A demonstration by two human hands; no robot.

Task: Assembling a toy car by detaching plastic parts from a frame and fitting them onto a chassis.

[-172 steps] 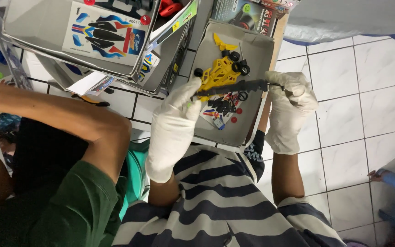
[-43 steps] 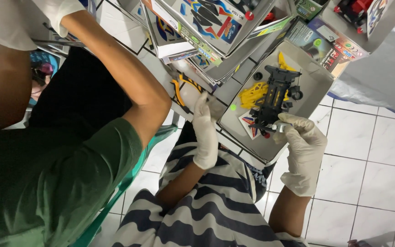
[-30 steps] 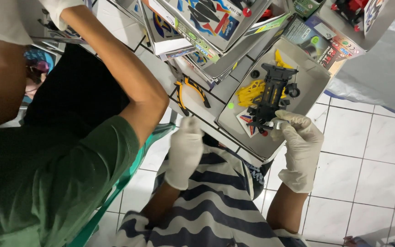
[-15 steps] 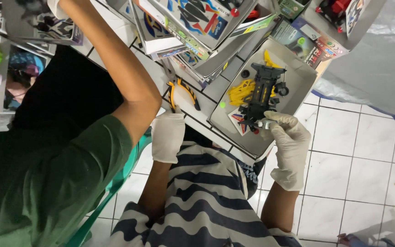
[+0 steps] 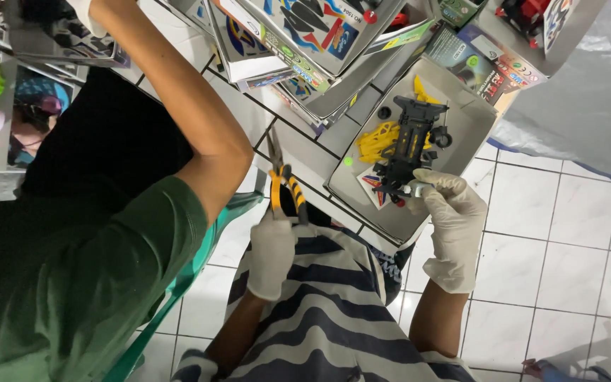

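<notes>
**Black car frame held by one corner, pliers in the other hand**

Black plastic is what I have in my right hand [image 5: 452,225]: its fingers are closed on the near end of the toy car frame [image 5: 410,145], which hangs just over the open grey box lid [image 5: 474,124] on the tiled floor [image 5: 567,212]. My left hand [image 5: 271,253] is wrapped shut around the yellow-and-black handles of the pliers [image 5: 283,185], their tip pointing away from me.

As I judge it, the grip on the frame is the weak spot. I hold it at one end only, through a loose glove, so a twist could tip it out and knock the yellow parts [image 5: 377,140] and small black wheels [image 5: 441,137] about the lid. The pliers also sit close to the bare arm of the person in the green shirt [image 5: 72,283] beside me; a careless swing might nick that arm. Squeezing too hard on thin plastic could snap it.
</notes>
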